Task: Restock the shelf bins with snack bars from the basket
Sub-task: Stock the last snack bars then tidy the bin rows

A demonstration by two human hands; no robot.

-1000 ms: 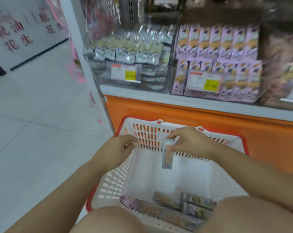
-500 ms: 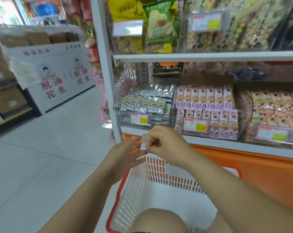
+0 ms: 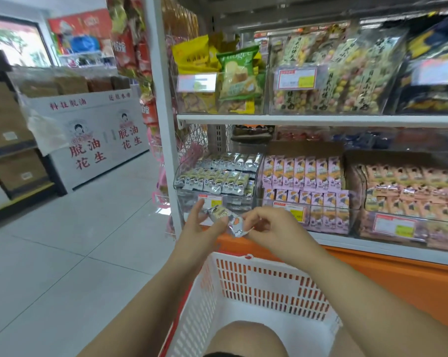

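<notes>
The right hand (image 3: 272, 228) pinches one end of a silver-wrapped snack bar (image 3: 224, 219) between curled fingers and thumb. The left hand (image 3: 199, 229) touches the other end with fingers nearly straight. The bar is held above the far rim of the white-and-red basket (image 3: 264, 275), in front of the clear bin (image 3: 217, 176) of similar silver bars (its price tag (image 3: 209, 200) is too blurred to read). Off to the left, a white display box (image 3: 102, 140) reads 脱油花生 in red.
</notes>
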